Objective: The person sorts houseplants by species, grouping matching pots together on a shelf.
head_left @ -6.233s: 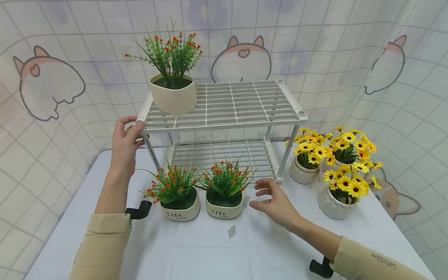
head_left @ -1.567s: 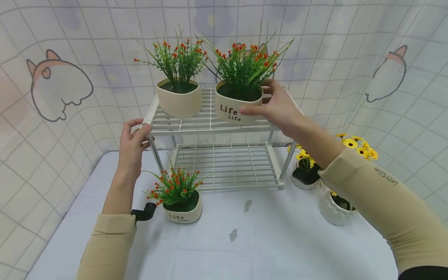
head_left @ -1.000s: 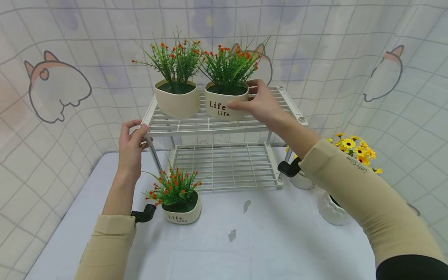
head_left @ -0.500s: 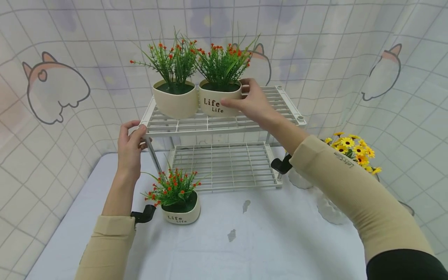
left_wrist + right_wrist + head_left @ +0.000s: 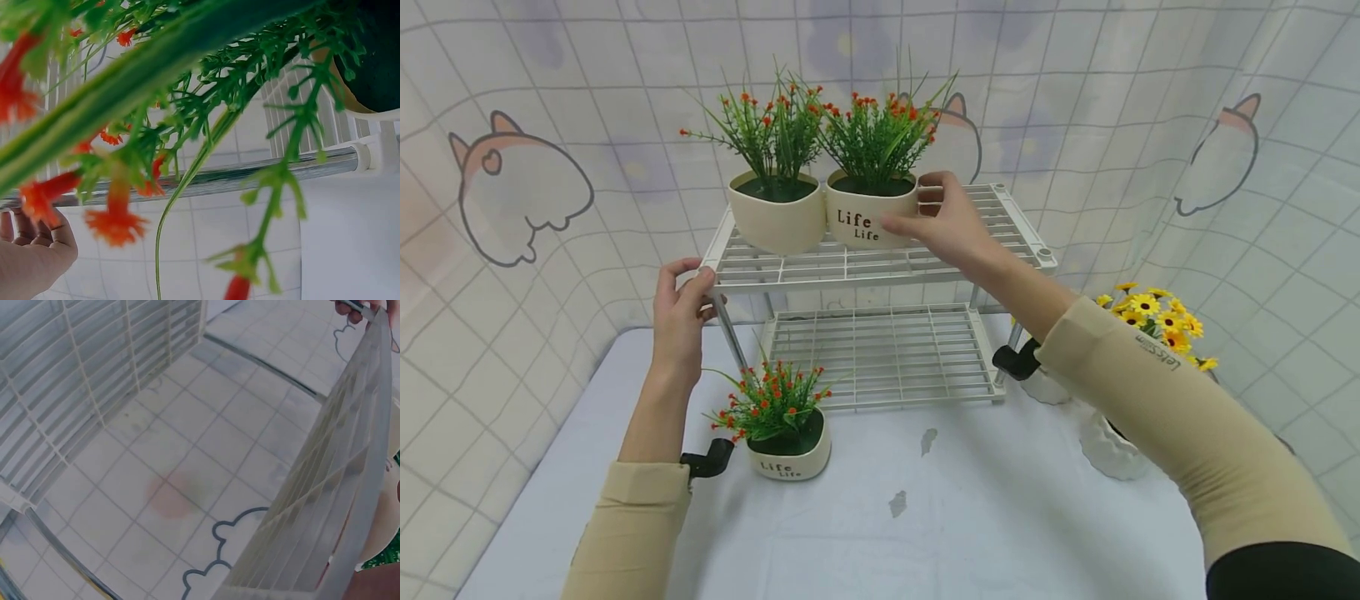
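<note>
A white wire shelf rack with two tiers stands on the table. My left hand grips its upper front left corner; in the left wrist view the left hand shows at the metal leg. On the top tier are two cream pots of red-flowered plants, side by side. The left flower pot is plain in front; the right flower pot reads "Life Life". My right hand holds this right pot, thumb across its front and fingers at its right side. A third flower pot sits on the table before the rack.
Yellow flowers and white pots stand right of the rack, partly behind the right sleeve. The white table has grey marks. A tiled-pattern curtain hangs behind.
The "Life" pot rose from the table to the top tier, then slid left beside the plain pot. Lately the right hand shifted slightly right along it. The left hand kept the corner.
</note>
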The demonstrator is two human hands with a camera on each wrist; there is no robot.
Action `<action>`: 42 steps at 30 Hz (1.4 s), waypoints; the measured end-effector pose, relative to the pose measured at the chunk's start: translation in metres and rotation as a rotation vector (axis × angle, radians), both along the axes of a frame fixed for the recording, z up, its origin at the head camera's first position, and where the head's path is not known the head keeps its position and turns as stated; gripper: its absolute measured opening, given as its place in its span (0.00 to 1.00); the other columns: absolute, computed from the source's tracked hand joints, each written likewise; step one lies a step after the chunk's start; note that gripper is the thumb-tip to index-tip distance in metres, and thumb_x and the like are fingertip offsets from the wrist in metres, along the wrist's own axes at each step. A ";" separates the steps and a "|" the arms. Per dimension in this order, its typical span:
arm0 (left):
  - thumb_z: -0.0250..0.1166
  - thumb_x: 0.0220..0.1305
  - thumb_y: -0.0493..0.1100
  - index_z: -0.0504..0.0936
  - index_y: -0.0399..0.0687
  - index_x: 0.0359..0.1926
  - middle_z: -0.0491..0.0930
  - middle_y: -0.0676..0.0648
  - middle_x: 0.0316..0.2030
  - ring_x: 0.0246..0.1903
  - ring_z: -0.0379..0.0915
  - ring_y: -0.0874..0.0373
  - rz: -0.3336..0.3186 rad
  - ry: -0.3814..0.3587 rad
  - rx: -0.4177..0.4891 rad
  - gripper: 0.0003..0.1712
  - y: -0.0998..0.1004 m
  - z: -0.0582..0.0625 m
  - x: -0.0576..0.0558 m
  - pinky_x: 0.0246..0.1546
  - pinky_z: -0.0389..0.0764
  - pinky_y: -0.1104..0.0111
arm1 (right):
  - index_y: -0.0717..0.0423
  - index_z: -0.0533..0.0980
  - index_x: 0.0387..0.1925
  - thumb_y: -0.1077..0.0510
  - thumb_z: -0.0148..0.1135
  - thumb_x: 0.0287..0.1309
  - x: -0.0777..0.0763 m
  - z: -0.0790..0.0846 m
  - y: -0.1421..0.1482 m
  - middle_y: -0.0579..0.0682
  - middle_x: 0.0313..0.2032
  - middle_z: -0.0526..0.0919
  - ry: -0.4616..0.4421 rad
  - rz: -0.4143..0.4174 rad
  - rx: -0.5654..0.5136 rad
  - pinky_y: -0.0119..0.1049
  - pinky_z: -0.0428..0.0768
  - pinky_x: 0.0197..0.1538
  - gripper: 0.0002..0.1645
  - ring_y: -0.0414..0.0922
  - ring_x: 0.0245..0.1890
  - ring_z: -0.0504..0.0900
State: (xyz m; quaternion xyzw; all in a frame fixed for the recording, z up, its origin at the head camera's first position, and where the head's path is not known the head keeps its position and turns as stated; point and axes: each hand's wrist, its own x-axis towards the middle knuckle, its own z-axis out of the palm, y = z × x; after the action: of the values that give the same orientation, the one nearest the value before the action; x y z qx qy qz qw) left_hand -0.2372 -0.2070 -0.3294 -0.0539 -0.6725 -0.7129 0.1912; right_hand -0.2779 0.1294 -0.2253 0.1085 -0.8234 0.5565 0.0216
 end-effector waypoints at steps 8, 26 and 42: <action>0.57 0.77 0.50 0.68 0.53 0.60 0.80 0.44 0.49 0.41 0.72 0.56 -0.001 0.008 -0.003 0.17 0.000 -0.002 -0.001 0.48 0.67 0.64 | 0.54 0.57 0.75 0.49 0.75 0.59 0.022 0.001 0.011 0.54 0.71 0.66 0.032 -0.013 0.024 0.46 0.68 0.68 0.50 0.49 0.70 0.66; 0.57 0.77 0.50 0.67 0.53 0.60 0.80 0.48 0.47 0.41 0.72 0.57 -0.004 0.024 -0.013 0.17 0.000 -0.003 -0.001 0.48 0.67 0.65 | 0.63 0.69 0.61 0.61 0.72 0.62 0.087 -0.046 0.014 0.55 0.55 0.74 0.272 0.047 -0.022 0.44 0.76 0.58 0.31 0.50 0.58 0.73; 0.57 0.77 0.50 0.67 0.53 0.60 0.81 0.47 0.48 0.40 0.72 0.56 -0.006 0.014 -0.001 0.17 0.000 -0.001 -0.001 0.48 0.67 0.65 | 0.61 0.70 0.60 0.60 0.72 0.62 0.110 -0.139 -0.015 0.54 0.56 0.76 0.020 0.164 0.004 0.46 0.77 0.57 0.29 0.52 0.58 0.75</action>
State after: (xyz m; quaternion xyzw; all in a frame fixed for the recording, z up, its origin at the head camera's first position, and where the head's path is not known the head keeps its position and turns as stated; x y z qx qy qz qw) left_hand -0.2382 -0.2075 -0.3307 -0.0609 -0.6712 -0.7128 0.1939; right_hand -0.1675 0.1144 -0.3639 0.1811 -0.8128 0.5535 -0.0162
